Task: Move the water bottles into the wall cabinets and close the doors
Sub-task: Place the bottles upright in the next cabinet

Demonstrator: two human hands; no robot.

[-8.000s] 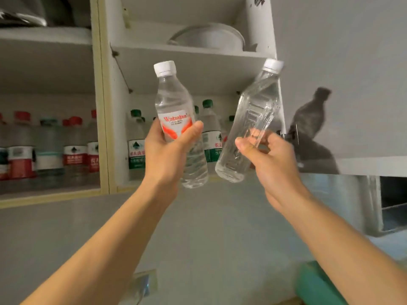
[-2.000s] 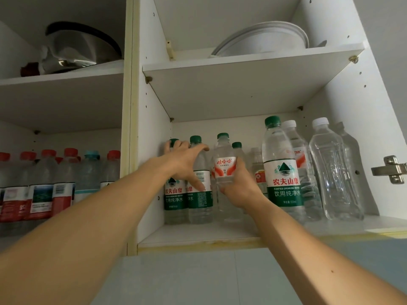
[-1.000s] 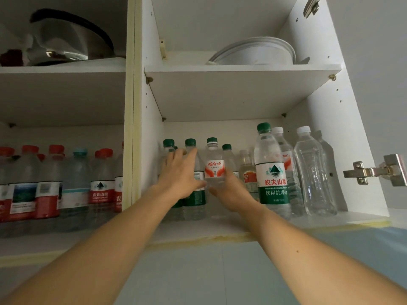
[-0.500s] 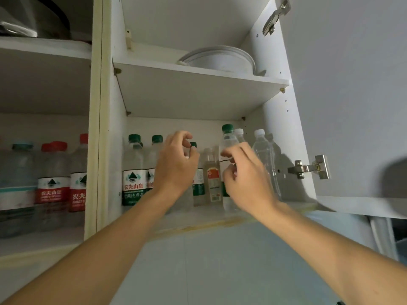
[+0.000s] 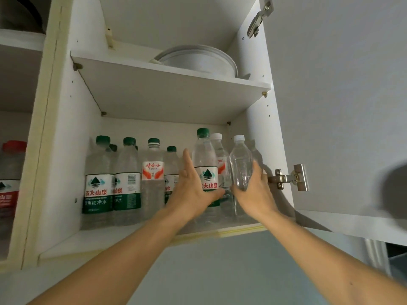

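On the lower shelf [image 5: 114, 236] of the open white wall cabinet [image 5: 66, 150], the left hand [image 5: 193, 190] lies against the tall clear plastic water bottle with a green cap and green-and-white label [image 5: 206, 164]. Its fingers [image 5: 187, 159] are straight and point up along the bottle's left side, while the thumb reaches across the front under the label; the hand cradles the bottle more than it clamps it. The right hand [image 5: 255, 192] grips the clear unlabelled plastic bottle with a white cap [image 5: 240, 166], fingers curled round its right side and back, thumb low at the front. Both bottles stand upright, long axes vertical, caps up, at the right end of the shelf, touching or nearly touching each other. A white-capped bottle with a red-marked label [image 5: 220, 155] stands just behind and between them.

To the left stand more upright bottles: two green-labelled ones [image 5: 97, 183] and a clear bottle with a red-and-white label [image 5: 153, 172], with others behind. The upper shelf carries a stack of white round dishes [image 5: 198, 60]. The grey cabinet door [image 5: 341, 106] hangs open on the right, on a metal hinge [image 5: 290, 178]. Red-capped bottles [image 5: 11, 177] show in the neighbouring compartment on the left.
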